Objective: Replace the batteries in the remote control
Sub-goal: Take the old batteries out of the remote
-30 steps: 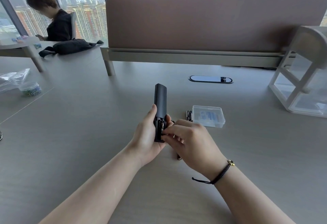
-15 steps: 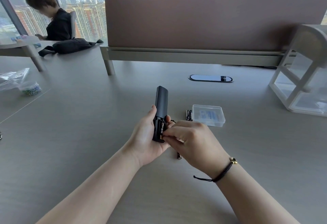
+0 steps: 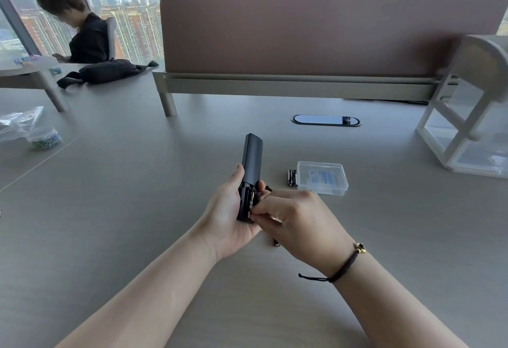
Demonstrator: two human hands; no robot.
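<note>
- Left hand (image 3: 231,218) wraps the remote (image 3: 250,177) from below and from the left side, thumb up along its left edge; it is held off the desk (image 3: 110,210), back side up, so the open battery bay at its near end faces the camera.
- Remote sits mid-desk, well in from every edge, far end tilted away toward the divider (image 3: 316,31).
- Right hand (image 3: 299,221) has fingers curled, tips pinching at a battery (image 3: 250,201) in the bay; likely seating it or prying it out, cannot tell which.
- Two spare batteries (image 3: 292,178) lie side by side on the desk, touching the left wall of the clear box (image 3: 322,178); kept near the right hand for easy reach, I'd guess.
- A small dark item (image 3: 276,243) lies on the desk under the right hand; mostly hidden, maybe another battery.
- Bay cover not seen.
- Box carries a pale blue label; print too small to read. No brand legible on remote or batteries.
- Another person (image 3: 79,31) sits at the far left, not involved.
</note>
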